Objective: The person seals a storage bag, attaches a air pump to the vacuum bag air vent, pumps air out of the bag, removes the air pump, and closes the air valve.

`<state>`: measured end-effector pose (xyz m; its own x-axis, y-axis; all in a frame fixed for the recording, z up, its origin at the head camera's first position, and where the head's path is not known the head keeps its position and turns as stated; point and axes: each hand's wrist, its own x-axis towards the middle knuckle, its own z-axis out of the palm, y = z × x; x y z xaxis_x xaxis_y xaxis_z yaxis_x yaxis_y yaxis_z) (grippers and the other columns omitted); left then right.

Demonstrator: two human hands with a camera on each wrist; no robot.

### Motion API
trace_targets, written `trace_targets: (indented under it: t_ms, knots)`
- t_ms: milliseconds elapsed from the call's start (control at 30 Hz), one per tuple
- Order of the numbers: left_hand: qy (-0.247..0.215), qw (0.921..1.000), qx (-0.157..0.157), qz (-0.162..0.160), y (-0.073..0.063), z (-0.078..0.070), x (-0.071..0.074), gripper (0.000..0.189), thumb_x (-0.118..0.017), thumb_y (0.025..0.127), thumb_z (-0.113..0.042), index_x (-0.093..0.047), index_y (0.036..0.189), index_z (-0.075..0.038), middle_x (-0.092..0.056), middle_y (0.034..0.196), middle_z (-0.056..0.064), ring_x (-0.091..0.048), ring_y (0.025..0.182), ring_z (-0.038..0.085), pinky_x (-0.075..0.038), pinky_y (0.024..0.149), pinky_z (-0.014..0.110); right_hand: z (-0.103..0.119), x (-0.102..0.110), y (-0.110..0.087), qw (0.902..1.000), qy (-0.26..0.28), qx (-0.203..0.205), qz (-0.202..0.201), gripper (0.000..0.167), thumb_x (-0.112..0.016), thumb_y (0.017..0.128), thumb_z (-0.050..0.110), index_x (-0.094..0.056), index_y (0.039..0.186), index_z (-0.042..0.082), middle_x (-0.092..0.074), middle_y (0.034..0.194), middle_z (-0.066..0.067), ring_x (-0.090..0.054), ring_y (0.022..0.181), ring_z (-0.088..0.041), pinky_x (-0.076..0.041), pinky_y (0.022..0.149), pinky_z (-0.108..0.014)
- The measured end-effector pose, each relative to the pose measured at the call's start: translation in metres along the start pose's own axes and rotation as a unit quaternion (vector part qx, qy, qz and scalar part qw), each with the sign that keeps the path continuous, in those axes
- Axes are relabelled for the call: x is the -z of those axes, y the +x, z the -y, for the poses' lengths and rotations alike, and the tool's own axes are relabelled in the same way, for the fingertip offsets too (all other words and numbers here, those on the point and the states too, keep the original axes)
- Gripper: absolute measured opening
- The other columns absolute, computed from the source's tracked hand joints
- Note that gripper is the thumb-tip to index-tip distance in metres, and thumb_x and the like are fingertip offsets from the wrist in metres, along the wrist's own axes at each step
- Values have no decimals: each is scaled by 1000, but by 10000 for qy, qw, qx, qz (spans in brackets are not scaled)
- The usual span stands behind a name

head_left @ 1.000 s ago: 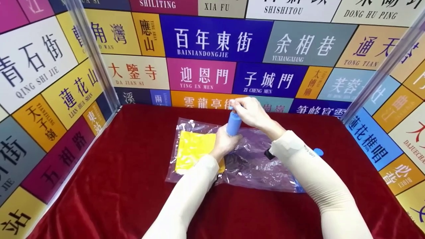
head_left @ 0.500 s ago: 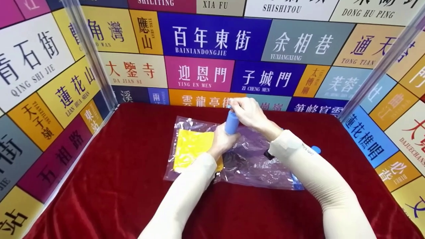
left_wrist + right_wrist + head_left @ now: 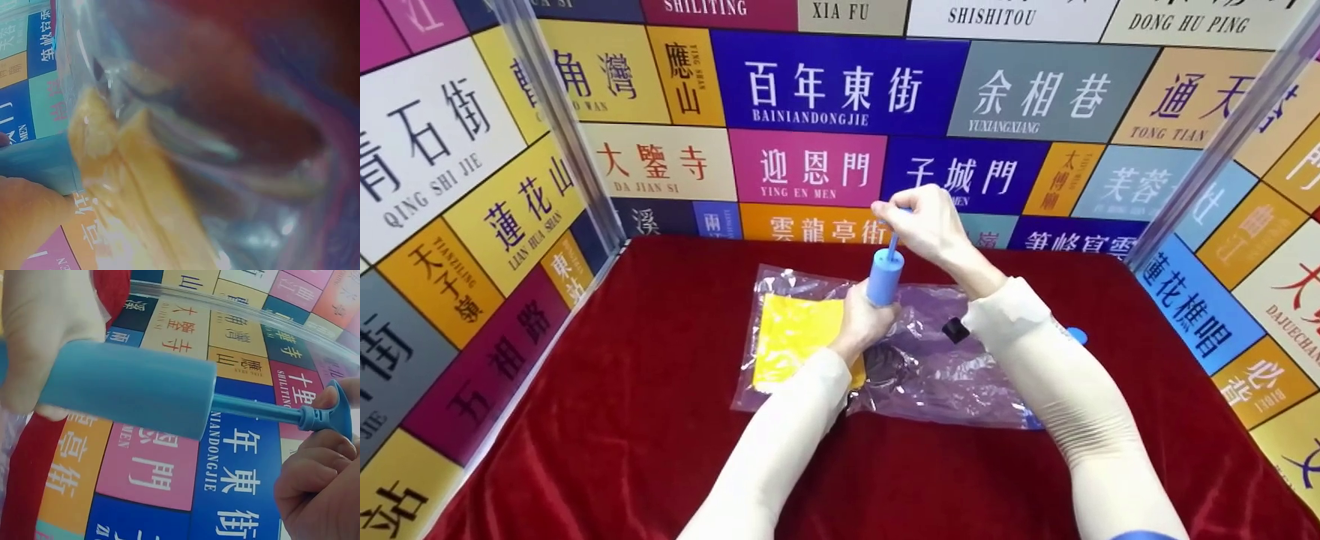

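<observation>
A blue hand pump (image 3: 884, 278) stands nearly upright over a clear plastic bag (image 3: 930, 367). My left hand (image 3: 865, 321) grips its barrel low down. Up above, my right hand (image 3: 928, 223) holds the pump's handle (image 3: 341, 412), fingers curled round it, with a length of thin rod (image 3: 256, 408) showing between barrel and handle. Folded yellow cloth-like material (image 3: 797, 339) lies inside the bag's left part; the left wrist view shows it close up, blurred, behind the film. The pump's lower end is hidden behind my left hand.
The bag lies on a table draped in dark red velvet (image 3: 660, 360). Near my right forearm, a round blue piece (image 3: 1077, 335) shows partly. Walls printed with coloured signs (image 3: 840, 82) enclose the table at the back and both sides, with clear corner posts (image 3: 574, 127).
My right hand has risen with the handle, drawing the rod out of the barrel, after staying low at the barrel's top. My left hand keeps its grip in nearly the same place.
</observation>
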<state>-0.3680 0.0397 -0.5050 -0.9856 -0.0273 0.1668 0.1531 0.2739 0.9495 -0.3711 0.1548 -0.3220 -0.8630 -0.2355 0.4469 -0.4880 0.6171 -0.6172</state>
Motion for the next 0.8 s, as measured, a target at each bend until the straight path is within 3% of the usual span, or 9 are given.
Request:
trace_targets:
  t_ms: [200, 400, 667, 800]
  knots:
    - [-82, 9999, -76, 25, 1, 2, -1, 23, -82, 82, 0, -77, 104, -5, -79, 90, 8, -67, 78, 13, -63, 85, 31, -7, -1, 1, 9995, -82, 316, 5, 52, -68, 107, 39, -53, 61, 23, -34, 56, 14, -42, 60, -13, -31, 59, -26]
    - [-105, 9999, -51, -119, 3, 3, 7, 23, -81, 81, 2, -76, 102, -5, -79, 92, 11, -67, 81, 16, -64, 90, 35, -11, -9, 4, 9980, 50, 490, 393, 50, -66, 110, 41, -57, 66, 19, -44, 61, 12, -44, 64, -14, -32, 61, -26]
    - [-23, 9999, -82, -127, 4, 4, 6, 22, -81, 79, 0, -76, 99, -7, -77, 87, 7, -64, 79, 15, -62, 87, 35, -25, -22, -5, 9968, 69, 368, 710, 41, -58, 113, 32, -77, 83, 11, -76, 84, -9, -66, 81, -20, -46, 72, -28]
    - [-64, 9999, -89, -115, 3, 6, 2, 24, -81, 77, -1, -76, 100, -7, -76, 87, 8, -64, 78, 15, -61, 86, 35, -34, -26, -13, 9971, 129, 289, 692, 41, -56, 116, 28, -81, 91, 6, -82, 92, -16, -76, 89, -25, -55, 79, -30]
